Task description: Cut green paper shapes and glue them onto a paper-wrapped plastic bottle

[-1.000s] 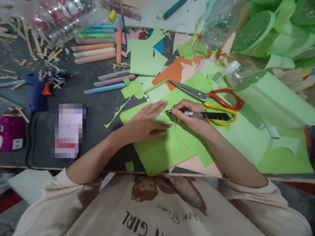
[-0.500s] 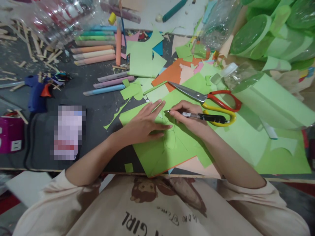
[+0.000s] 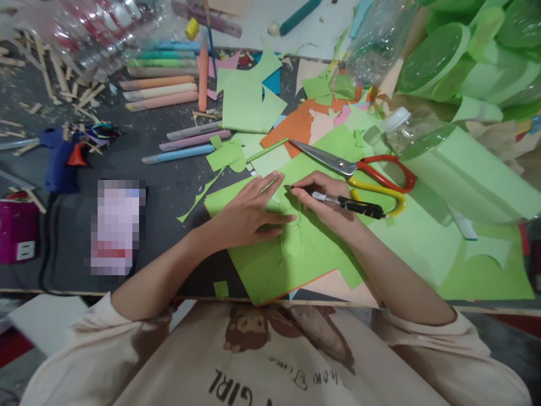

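A: What has just changed?

B: Over the last second, the back end of the slim black-and-clear pen has swung down towards the wearer's body, while its point stays in nearly the same spot. That suggests drawing is still under way.

A: How are the hands placed?

B: The right hand pinches the pen near its point; whether the point touches paper, I cannot tell. The left hand lies flat, fingers spread, gripping nothing, on the bright green paper sheet. Between the hands and nearer the body, that sheet bears a thin line drawing: a small circle and an oval.

A: And around them?

B: A dark grey tabletop, cluttered. Steel scissors with red and yellow handles lie just beyond the right hand. Leftward are a phone with a blurred screen and a blue glue gun; rightward, a clear plastic bottle wrapped in pale green paper. Little of the room shows.
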Demonstrator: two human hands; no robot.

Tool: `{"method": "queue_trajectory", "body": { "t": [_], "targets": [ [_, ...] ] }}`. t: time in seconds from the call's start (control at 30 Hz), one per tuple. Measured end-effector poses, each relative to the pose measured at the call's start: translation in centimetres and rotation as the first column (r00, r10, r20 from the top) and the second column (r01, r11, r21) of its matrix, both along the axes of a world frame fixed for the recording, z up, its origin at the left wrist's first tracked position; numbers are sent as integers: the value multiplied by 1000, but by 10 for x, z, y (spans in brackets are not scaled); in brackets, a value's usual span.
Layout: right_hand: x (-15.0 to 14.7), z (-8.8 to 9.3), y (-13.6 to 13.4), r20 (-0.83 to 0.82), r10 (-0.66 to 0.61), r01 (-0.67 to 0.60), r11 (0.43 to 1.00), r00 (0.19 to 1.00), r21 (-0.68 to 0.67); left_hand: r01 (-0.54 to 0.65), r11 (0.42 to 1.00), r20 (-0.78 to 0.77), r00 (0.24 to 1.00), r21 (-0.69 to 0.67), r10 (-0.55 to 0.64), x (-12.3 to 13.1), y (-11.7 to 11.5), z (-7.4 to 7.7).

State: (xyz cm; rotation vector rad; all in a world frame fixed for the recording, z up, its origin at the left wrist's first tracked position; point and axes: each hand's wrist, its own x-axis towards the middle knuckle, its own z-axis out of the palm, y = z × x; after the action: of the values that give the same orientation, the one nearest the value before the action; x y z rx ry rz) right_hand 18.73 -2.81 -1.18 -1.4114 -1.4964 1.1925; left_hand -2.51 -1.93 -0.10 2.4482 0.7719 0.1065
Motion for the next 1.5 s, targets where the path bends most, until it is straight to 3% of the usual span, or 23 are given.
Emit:
{"method": "queue_trajectory", "body": {
  "t": [0.67, 0.93, 1.13, 1.33, 1.5],
  "targets": [
    [0, 1, -1, 4, -87, 87, 996, 996, 4, 0, 1000, 17, 1000, 9, 0, -1, -1, -3],
    [6, 2, 0, -64, -230, 232, 972, 971, 25, 24, 996, 17, 1000, 90, -26, -4, -2, -6],
    [10, 6, 0, -125, -148, 142, 988, 981, -56, 65, 990, 16, 998, 128, -68, -7, -2, -5],
    [9, 11, -3, 43, -2, 2, 1000, 999, -17, 79, 992, -14, 997, 96, -78, -7, -1, 5],
    [8, 14, -3, 120, 44, -44, 999, 992, -1, 83, 991, -2, 996, 105, -84, -6, 0, -1]
  ]
}}
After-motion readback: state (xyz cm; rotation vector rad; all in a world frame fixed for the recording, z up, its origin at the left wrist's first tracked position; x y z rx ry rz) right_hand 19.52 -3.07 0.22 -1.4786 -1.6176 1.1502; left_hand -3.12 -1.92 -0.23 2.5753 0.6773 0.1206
